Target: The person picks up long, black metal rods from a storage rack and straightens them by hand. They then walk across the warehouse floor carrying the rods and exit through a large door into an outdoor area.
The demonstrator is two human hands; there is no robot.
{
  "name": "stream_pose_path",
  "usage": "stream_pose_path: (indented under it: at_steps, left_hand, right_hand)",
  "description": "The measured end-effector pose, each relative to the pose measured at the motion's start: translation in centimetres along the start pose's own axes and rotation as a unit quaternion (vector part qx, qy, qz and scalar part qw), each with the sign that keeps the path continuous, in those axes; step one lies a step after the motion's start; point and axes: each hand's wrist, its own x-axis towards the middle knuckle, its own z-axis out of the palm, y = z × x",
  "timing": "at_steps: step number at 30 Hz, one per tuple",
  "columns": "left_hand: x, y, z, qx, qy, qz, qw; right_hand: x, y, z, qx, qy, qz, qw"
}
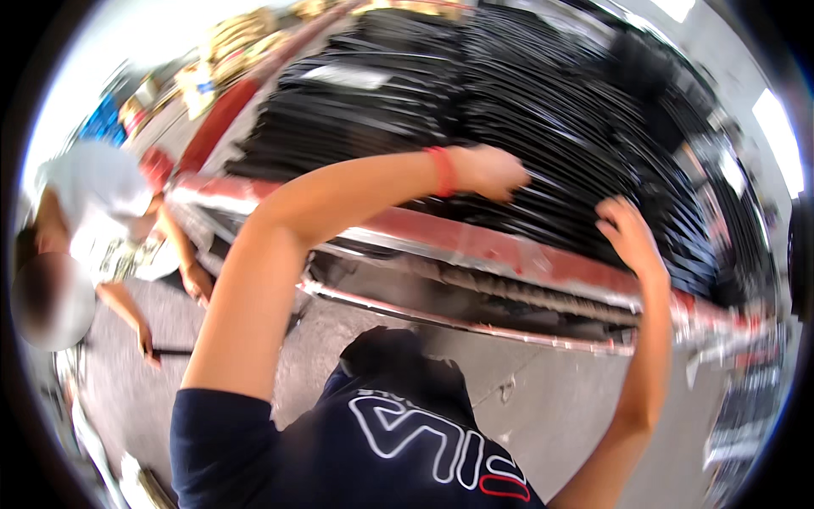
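Note:
Tall stacks of thin, flat black pieces (543, 110) lie side by side on a red metal frame (475, 242) in front of me. My left hand (492, 174), with a red band at its wrist, reaches across to the front edges of the stacks. Its fingers are curled together, and blur hides whatever lies in them. Farther right, my right hand (629, 233) is at the front of the same stacks, thumb and fingers apart. Whether its fingertips touch the black pieces cannot be made out.
At left another person (106, 212) in a light top holds a dark, narrow object (174, 352). Tan bundles (237, 42) and a blue item (103, 121) lie at the far left. A lower metal bar (475, 327) runs along the frame near my body.

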Motion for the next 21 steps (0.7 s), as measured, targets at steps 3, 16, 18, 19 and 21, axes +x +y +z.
stream_pose_path:
  at_steps: [3,16,18,19,21]
  left_hand:
    - [0.1,0.4,1.5,0.000,0.086,0.004,0.996]
    - [0.5,3.6,-4.0,-0.009,0.287,-0.151,0.946]
    - [-0.1,4.9,-7.4,0.020,0.395,-0.117,0.911]
    - [-0.2,5.0,-9.1,0.050,0.416,-0.090,0.904]
    - [-0.1,5.6,-12.6,0.126,0.480,-0.031,0.867]
  right_hand:
    - [-0.8,1.8,0.3,0.064,-0.044,0.041,0.996]
    - [-2.2,12.8,-3.2,0.058,-0.007,0.114,0.992]
    - [-3.2,17.7,-5.6,0.225,0.093,0.199,0.949]
    - [-3.7,19.4,-6.5,0.254,0.145,0.137,0.946]
    - [-4.4,18.9,-8.5,0.356,0.234,0.131,0.895]
